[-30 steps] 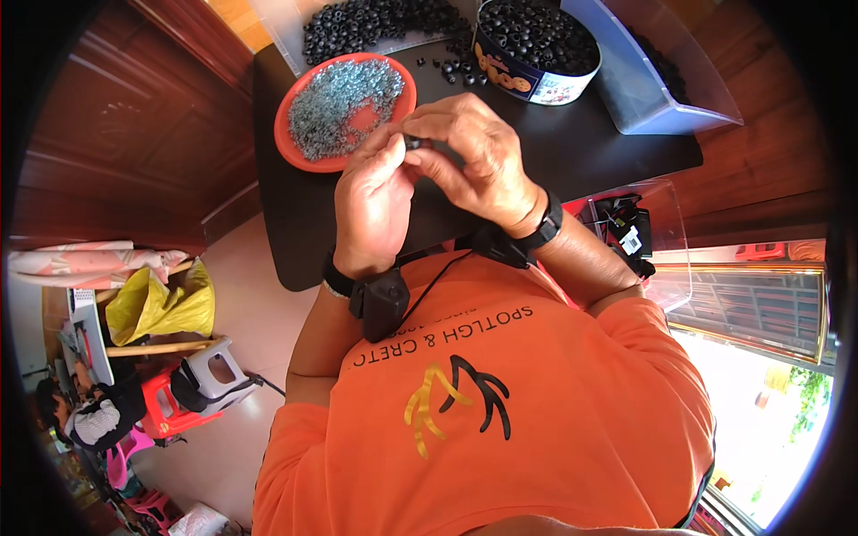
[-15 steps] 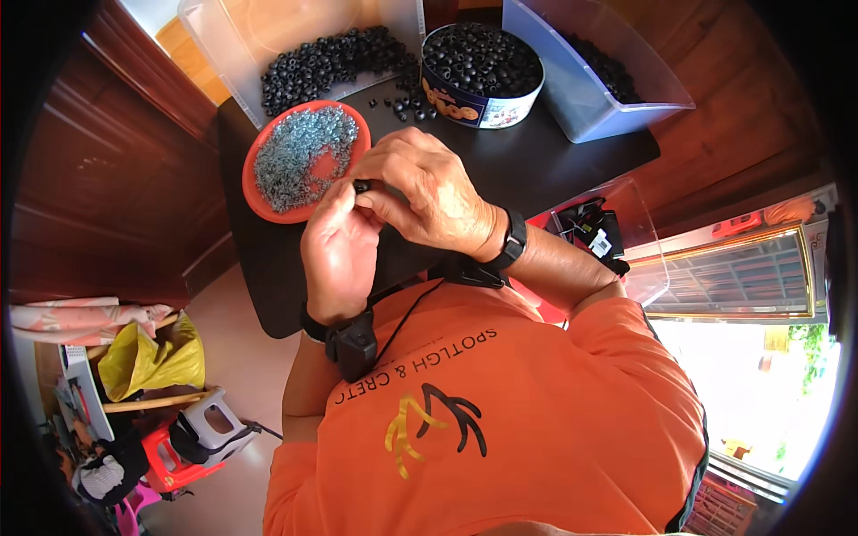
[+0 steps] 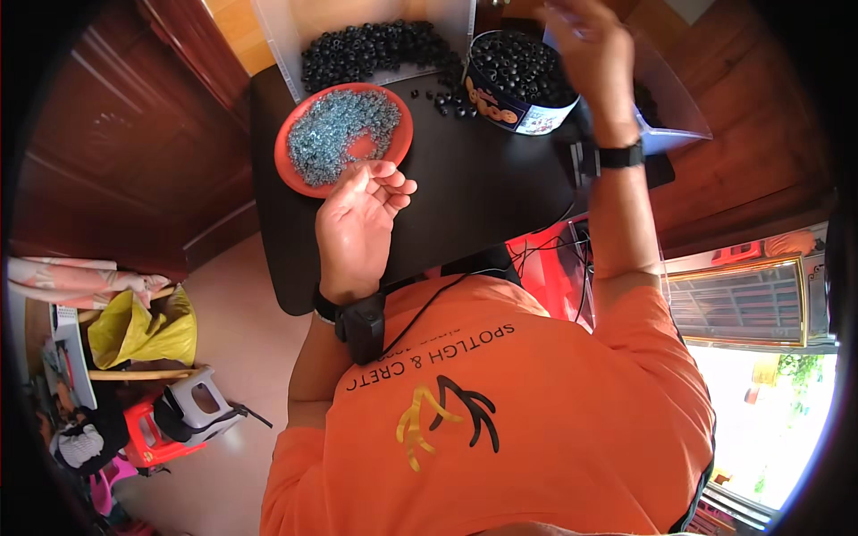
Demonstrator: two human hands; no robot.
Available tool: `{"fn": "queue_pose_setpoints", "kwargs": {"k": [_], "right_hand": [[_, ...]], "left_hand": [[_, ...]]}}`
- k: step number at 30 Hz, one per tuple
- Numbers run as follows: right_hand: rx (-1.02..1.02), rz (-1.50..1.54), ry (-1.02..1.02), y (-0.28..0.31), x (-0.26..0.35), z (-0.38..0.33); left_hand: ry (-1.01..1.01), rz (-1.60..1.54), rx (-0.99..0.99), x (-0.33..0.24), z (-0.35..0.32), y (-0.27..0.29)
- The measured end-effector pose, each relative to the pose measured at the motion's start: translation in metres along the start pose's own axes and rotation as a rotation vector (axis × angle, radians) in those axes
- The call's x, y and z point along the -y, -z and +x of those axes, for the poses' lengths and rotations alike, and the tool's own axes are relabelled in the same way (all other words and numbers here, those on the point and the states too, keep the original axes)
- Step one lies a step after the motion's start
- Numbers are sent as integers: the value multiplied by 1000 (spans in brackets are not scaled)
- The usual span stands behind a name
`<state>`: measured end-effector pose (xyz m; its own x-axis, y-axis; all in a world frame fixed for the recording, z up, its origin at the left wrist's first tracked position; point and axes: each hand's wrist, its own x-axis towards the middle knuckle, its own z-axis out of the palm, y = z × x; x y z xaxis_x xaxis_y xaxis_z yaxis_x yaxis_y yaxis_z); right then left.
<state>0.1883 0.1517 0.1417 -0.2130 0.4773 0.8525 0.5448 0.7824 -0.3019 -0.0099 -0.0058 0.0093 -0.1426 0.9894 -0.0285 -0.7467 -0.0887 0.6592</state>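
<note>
My left hand (image 3: 356, 237) is turned palm up in front of the orange-red dish (image 3: 407, 134). Its fingers are curled in toward the thumb; whatever sits between the fingertips is too small to make out. The dish holds a heap of small silvery metal pieces (image 3: 331, 134). Raised at the far right, my right hand (image 3: 594, 67) is above the blue translucent bin (image 3: 670, 138), beside the round tin (image 3: 541, 121). Motion smears its fingers. Small black ring-like parts (image 3: 518, 67) fill the tin.
A clear plastic box (image 3: 277, 54) lies at the back with more black parts spilling out of it. Several loose ones (image 3: 456, 105) lie on the dark table (image 3: 465, 196). Cables (image 3: 545, 241) hang by the table's near right edge, and stools (image 3: 192, 406) stand at lower left.
My right hand has left my left hand and swung far right, up over the blue bin. The black part seen between my hands no longer shows. My left hand has curled its fingers.
</note>
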Motion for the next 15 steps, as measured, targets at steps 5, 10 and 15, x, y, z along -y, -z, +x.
{"fn": "queue_pose_setpoints", "kwargs": {"k": [5,10,15], "right_hand": [[605,-48,42,-107,-46,-18],[881,-362,43,-158,-70,-27],[945,-409,82,-151,-60,-31]], "left_hand": [[21,-14,27,1,-2,2],[23,-25,-11,-4,-6,5],[2,-45,-65,-7,-7,17]]}}
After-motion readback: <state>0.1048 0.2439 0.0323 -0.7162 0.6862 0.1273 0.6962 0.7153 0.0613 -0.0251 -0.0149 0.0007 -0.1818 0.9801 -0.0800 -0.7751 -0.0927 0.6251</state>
